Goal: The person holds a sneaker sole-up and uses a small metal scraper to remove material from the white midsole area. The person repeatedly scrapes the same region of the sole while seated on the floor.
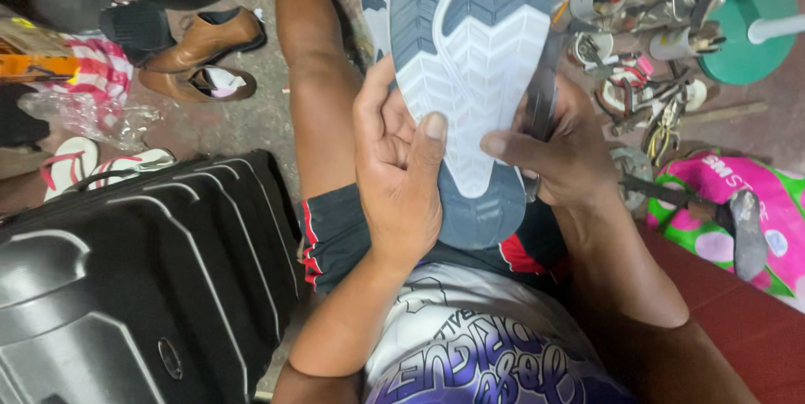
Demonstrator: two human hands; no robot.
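A sports shoe (470,60) lies sole up on my lap, its sole blue-grey with a white chevron tread. My left hand (398,169) grips the sole's left edge, thumb pressed on the white tread. My right hand (562,156) holds the right edge, thumb on the tread, and also clasps a dark narrow tool (541,106) against the shoe's side. The shoe's upper is hidden beneath the sole.
A black hard-shell suitcase (134,278) lies at my left. Brown leather shoes (205,56) and pink-strapped sandals (92,161) sit on the floor beyond it. Several tools and a green disc stand (742,35) clutter the upper right. A hammer (721,211) rests on a pink and green bag (776,203).
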